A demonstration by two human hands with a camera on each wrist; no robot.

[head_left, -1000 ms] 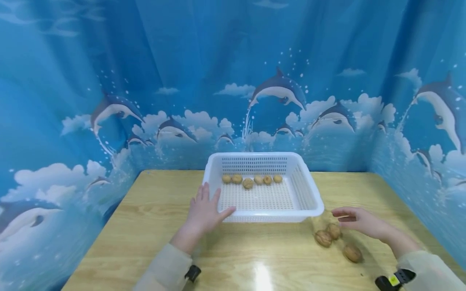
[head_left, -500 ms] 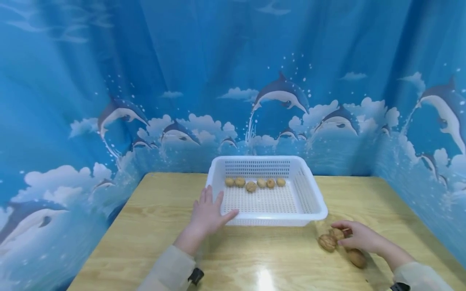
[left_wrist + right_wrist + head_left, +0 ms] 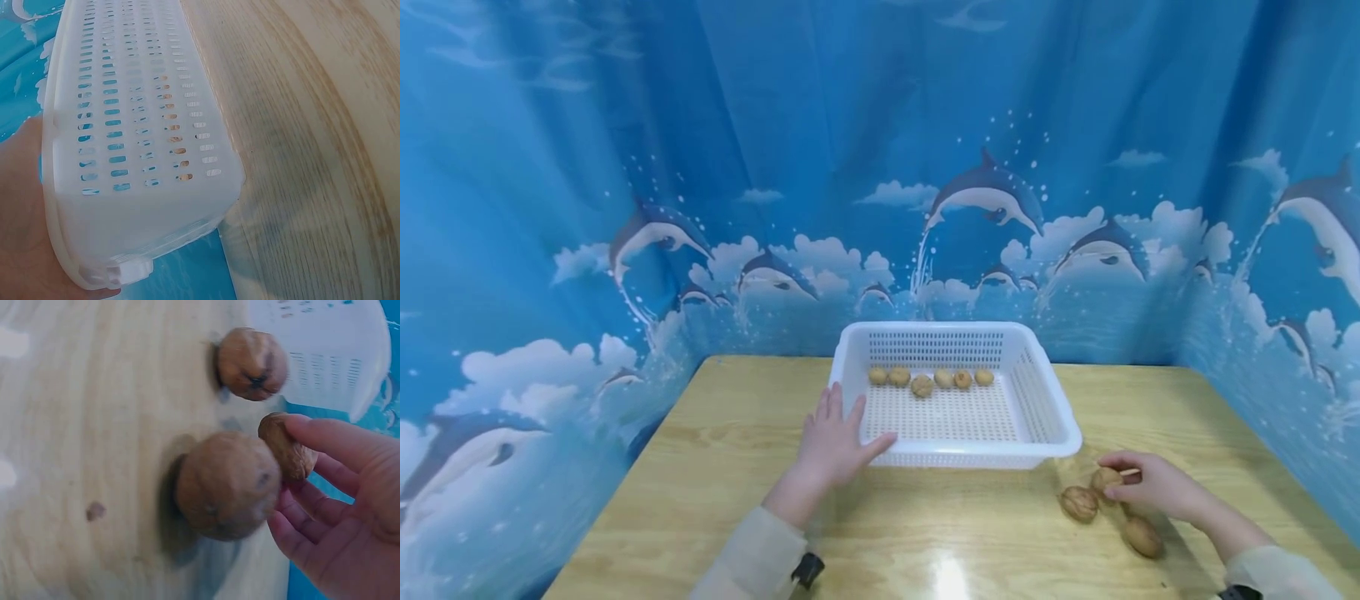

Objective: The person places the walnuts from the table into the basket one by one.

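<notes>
**Walnuts on a wooden table, a white basket steadied beside them**

From the head camera we look down at a pale wooden table [image 3: 737, 517] closed in by a blue curtain [image 3: 625, 167] printed with dolphins and clouds. A white perforated plastic basket [image 3: 1045, 417] sits at the middle of the table, and a row of six walnuts [image 3: 929, 379] lies along its far inner wall. Our left hand [image 3: 833, 446] rests against the basket's near left corner, fingers straight and spread, thumb along the front rim. To the right of the basket, our right hand [image 3: 1157, 485] pinches a walnut [image 3: 1106, 481] between thumb and fingertips, low over the table. A second walnut [image 3: 1078, 503] lies just left of it, and a third walnut [image 3: 1142, 536] lies nearer to us, beside the wrist.

From the left wrist camera, the basket's slotted wall fills the frame, its rim lying against the palm at the left edge. Wood grain runs along the right. We cannot see the fingers here.

From the right wrist camera, the right hand's fingers curl around the small walnut, gripping it at their tips. The third walnut sits large just beside it on the wood, the second one farther off, near the basket's corner.
</notes>
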